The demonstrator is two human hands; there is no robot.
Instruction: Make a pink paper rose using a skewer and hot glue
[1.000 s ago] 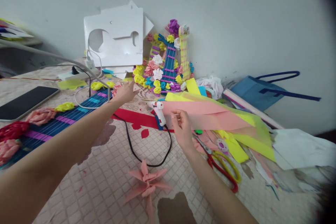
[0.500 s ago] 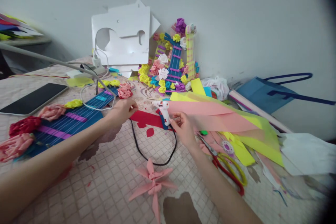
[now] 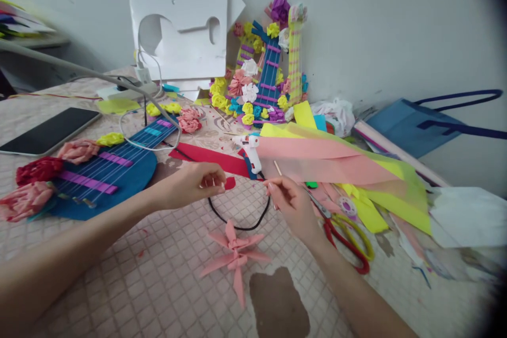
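My left hand is closed, fingers curled toward the thumb, above the table beside the red paper strip; what it pinches, if anything, is too small to make out. Fingers pinched, my right hand appears to hold a thin wooden stick, mostly hidden by the hand. Just beyond it, a white glue gun rests on a small blue piece, its black cord looping below both hands. A pink folded-paper flower lies nearer me. Left of my left hand is a blue paper guitar with paper roses.
Scissors and pink and yellow crepe paper lie on the right. Decorated paper guitars lean on the wall near white cut-out board. A phone lies left; a white cable crosses the blue guitar.
My left hand has come nearer and to the right, off the red strip. My right hand has shifted slightly right and nearer, and the thin stick now shows at it. The view has tilted down.
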